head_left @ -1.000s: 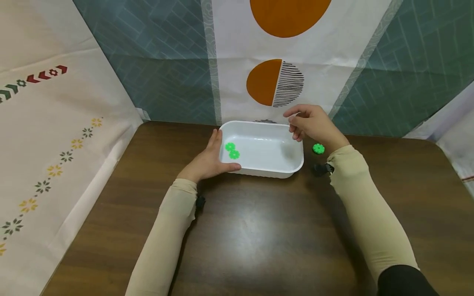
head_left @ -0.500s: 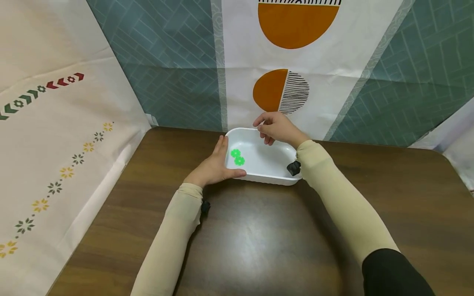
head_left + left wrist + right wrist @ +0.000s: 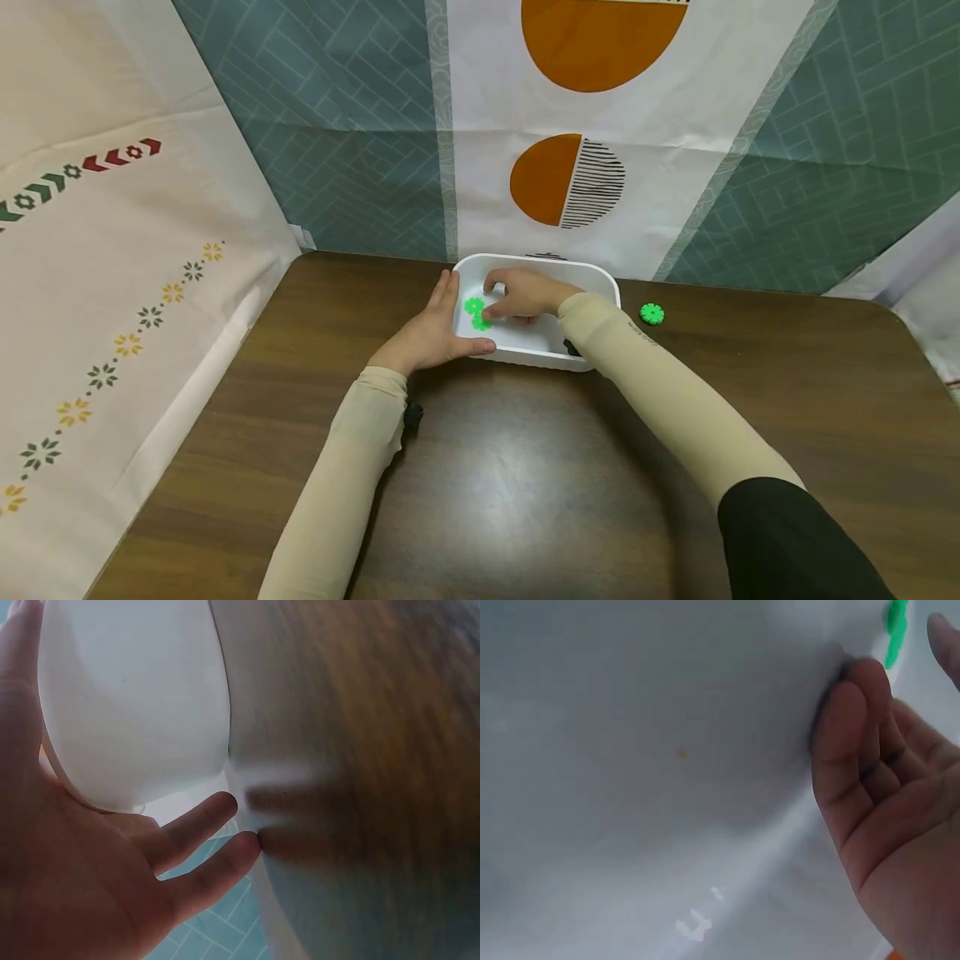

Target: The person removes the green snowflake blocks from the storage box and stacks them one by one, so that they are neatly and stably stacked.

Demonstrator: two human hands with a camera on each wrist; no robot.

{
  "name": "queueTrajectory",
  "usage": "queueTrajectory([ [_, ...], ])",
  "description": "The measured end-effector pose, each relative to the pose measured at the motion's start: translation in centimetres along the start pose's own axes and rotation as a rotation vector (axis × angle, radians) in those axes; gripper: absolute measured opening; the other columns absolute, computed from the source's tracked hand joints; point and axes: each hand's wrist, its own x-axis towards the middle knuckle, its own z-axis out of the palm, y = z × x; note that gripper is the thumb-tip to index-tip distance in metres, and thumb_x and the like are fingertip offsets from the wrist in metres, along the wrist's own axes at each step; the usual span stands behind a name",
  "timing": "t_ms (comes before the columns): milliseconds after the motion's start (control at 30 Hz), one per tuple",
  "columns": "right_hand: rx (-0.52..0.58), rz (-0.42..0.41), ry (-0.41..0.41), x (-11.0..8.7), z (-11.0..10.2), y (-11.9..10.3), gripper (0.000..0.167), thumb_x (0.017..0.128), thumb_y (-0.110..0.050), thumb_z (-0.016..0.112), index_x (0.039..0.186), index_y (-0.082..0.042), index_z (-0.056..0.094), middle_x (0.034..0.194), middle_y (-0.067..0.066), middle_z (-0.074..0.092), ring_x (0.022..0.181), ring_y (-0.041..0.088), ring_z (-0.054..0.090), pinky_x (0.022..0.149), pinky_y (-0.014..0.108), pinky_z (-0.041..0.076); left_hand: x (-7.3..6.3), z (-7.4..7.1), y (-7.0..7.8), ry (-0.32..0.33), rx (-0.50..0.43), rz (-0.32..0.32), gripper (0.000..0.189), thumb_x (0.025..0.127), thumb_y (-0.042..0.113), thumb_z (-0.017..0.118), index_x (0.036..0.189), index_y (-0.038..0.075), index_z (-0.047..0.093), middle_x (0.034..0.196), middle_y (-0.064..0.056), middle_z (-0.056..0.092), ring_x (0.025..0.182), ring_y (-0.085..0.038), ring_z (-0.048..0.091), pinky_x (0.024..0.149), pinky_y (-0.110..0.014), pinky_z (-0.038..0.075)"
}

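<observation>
A white rectangular tray (image 3: 536, 335) stands at the back of the table. Two green notched discs lie overlapping at its left end, the rear disc (image 3: 474, 306) and the front disc (image 3: 481, 325). My left hand (image 3: 423, 337) spans the tray's left end, its straight fingers along the side and its thumb at the front rim. My right hand (image 3: 528, 293) reaches down into the tray, thumb and index finger spread beside the discs. In the right wrist view, green disc edges (image 3: 896, 630) show between the parted thumb and fingers. Part of the front disc is hidden by the thumb.
Another green notched disc (image 3: 652, 314) lies on the brown wooden table (image 3: 480, 483), right of the tray. Close behind the tray hangs a patterned cloth (image 3: 480, 192). A white embroidered cloth (image 3: 120, 275) borders the table on the left.
My right hand has moved left from beyond the tray's right end and down into the tray. The left hand keeps its place at the left end. The head view has shifted slightly.
</observation>
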Motion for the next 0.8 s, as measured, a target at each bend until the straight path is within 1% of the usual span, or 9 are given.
queueTrajectory([
  [133, -0.047, 0.008, 0.033, 0.4, 0.54, -0.04, 0.05, 0.092, -0.033, 0.076, 0.132, -0.012, 0.054, 0.102, 0.012, 0.06, 0.056, 0.018, 0.055, 0.053, 0.032, 0.052, -0.05, -0.03, -0.26, 0.002, 0.003, 0.002, 0.131, 0.08, 0.064, 0.077, 0.161, 0.015, -0.013, 0.168, -0.006, -0.015, 0.141, -0.037, 0.038, 0.111, -0.044, 0.036],
  [233, -0.089, -0.005, 0.046, 0.65, 0.87, -0.02, 0.047, 0.095, -0.026, 0.072, 0.136, -0.011, 0.053, 0.114, 0.012, 0.059, 0.057, 0.017, 0.055, 0.054, 0.03, 0.051, -0.11, 0.02, -0.5, 0.009, 0.002, -0.002, 0.131, 0.08, 0.062, 0.078, 0.161, 0.014, -0.012, 0.168, -0.006, -0.015, 0.142, -0.037, 0.036, 0.112, -0.044, 0.034],
  [300, -0.089, -0.005, 0.053, 0.69, 0.98, 0.04, 0.04, 0.099, -0.019, 0.064, 0.137, -0.01, 0.053, 0.109, 0.014, 0.06, 0.055, 0.016, 0.054, 0.053, 0.03, 0.05, -0.13, 0.06, -0.62, 0.011, 0.002, -0.004, 0.13, 0.08, 0.062, 0.078, 0.161, 0.014, -0.012, 0.168, -0.007, -0.014, 0.142, -0.037, 0.035, 0.113, -0.044, 0.034],
  [367, -0.077, -0.005, 0.06, 0.66, 0.97, 0.11, 0.034, 0.102, -0.014, 0.057, 0.136, -0.009, 0.055, 0.098, 0.014, 0.061, 0.052, 0.016, 0.054, 0.051, 0.03, 0.05, -0.13, 0.09, -0.66, 0.012, -0.006, -0.003, 0.13, 0.08, 0.061, 0.078, 0.162, 0.014, -0.012, 0.168, -0.007, -0.014, 0.143, -0.037, 0.034, 0.113, -0.044, 0.033],
  [433, -0.068, -0.003, 0.065, 0.58, 0.9, 0.21, 0.031, 0.103, -0.014, 0.055, 0.134, -0.009, 0.056, 0.087, 0.014, 0.061, 0.051, 0.017, 0.054, 0.051, 0.031, 0.05, -0.13, 0.11, -0.64, 0.014, -0.013, -0.001, 0.13, 0.081, 0.061, 0.078, 0.162, 0.015, -0.012, 0.168, -0.006, -0.015, 0.143, -0.036, 0.033, 0.113, -0.045, 0.032],
  [500, -0.064, -0.005, 0.068, 0.43, 0.75, 0.22, 0.033, 0.101, -0.019, 0.062, 0.132, -0.008, 0.057, 0.087, 0.014, 0.061, 0.053, 0.018, 0.056, 0.052, 0.032, 0.051, -0.12, 0.11, -0.56, 0.016, -0.019, 0.002, 0.129, 0.08, 0.062, 0.078, 0.162, 0.016, -0.012, 0.168, -0.004, -0.016, 0.143, -0.036, 0.033, 0.113, -0.044, 0.032],
  [633, -0.12, 0.004, 0.059, 0.13, 0.38, 0.3, 0.049, 0.093, -0.028, 0.076, 0.134, -0.009, 0.057, 0.112, 0.013, 0.061, 0.063, 0.019, 0.058, 0.058, 0.031, 0.051, -0.08, 0.06, -0.28, 0.012, -0.016, 0.007, 0.13, 0.08, 0.062, 0.077, 0.162, 0.016, -0.012, 0.168, -0.002, -0.017, 0.142, -0.037, 0.036, 0.113, -0.044, 0.034],
  [700, -0.149, 0.01, 0.055, -0.04, 0.18, 0.34, 0.05, 0.092, -0.027, 0.077, 0.135, -0.01, 0.057, 0.121, 0.013, 0.058, 0.067, 0.021, 0.059, 0.059, 0.032, 0.052, -0.03, 0.02, -0.13, 0.012, -0.014, 0.008, 0.13, 0.08, 0.062, 0.078, 0.162, 0.016, -0.013, 0.168, -0.004, -0.016, 0.141, -0.037, 0.037, 0.112, -0.044, 0.034],
  [800, -0.191, 0.0, 0.068, -0.14, 0.1, 0.49, 0.044, 0.095, -0.023, 0.074, 0.134, -0.01, 0.058, 0.124, 0.013, 0.06, 0.079, 0.024, 0.06, 0.066, 0.034, 0.052, 0.04, 0.07, -0.14, 0.015, -0.004, 0.008, 0.131, 0.08, 0.061, 0.078, 0.162, 0.015, -0.012, 0.168, -0.008, -0.014, 0.142, -0.038, 0.035, 0.112, -0.045, 0.034],
])
